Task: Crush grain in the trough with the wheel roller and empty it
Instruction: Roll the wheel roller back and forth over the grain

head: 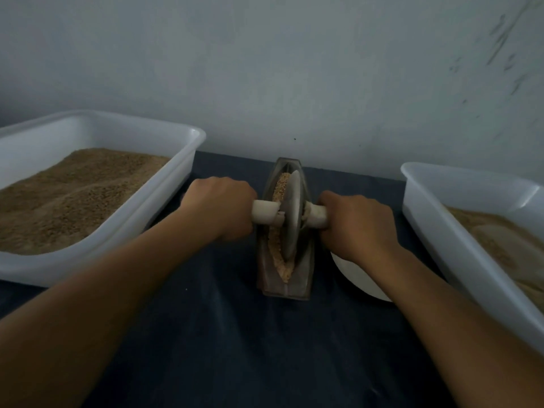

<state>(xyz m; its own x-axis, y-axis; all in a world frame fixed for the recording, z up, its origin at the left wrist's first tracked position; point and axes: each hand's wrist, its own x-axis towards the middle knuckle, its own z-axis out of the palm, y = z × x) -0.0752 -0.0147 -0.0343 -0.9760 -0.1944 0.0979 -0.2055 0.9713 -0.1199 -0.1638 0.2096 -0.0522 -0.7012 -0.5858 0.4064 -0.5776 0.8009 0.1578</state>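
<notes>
A narrow boat-shaped metal trough (304,278) lies lengthwise on the dark tablecloth at the centre. Pale grain (276,248) fills its groove along the left of the wheel. The metal wheel roller (292,214) stands upright in the groove near the trough's middle, on a pale cross handle (265,212). My left hand (219,206) grips the left end of the handle. My right hand (357,223) grips the right end. Both fists hide the handle tips.
A white plastic tub (164,198) of brown grain stands at the left. A second white tub (435,231) with paler crushed material stands at the right. A white plate (357,278) lies partly under my right forearm. A grey wall rises just behind the trough.
</notes>
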